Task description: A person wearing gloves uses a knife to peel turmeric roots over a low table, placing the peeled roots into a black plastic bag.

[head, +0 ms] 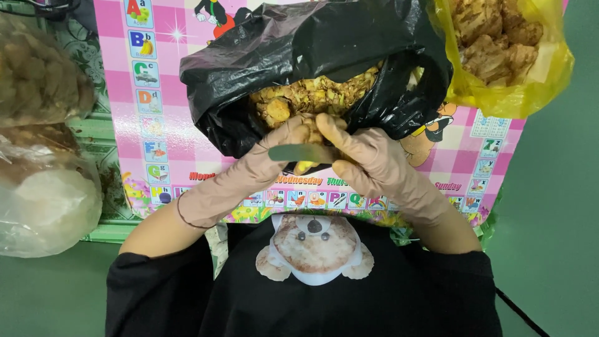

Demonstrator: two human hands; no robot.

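Note:
Both my hands wear beige gloves and meet over the mouth of a black plastic bag (299,43). My right hand (374,165) grips a knife (302,153) whose flat grey-green blade points left. My left hand (274,156) pinches a small yellow-brown chunk (311,132) against the blade, thumb on top. A pale yellow bit (302,166) shows just under the blade. The bag holds a heap of yellow-brown scraps and pieces (312,93) right behind my fingers.
A yellow plastic bag (530,87) of brown chunks sits at the top right. Two clear bags lie on the left, one with brown lumps (37,68), one with whitish stuff (50,200). A pink picture mat (156,125) lies underneath, on a green floor (555,206).

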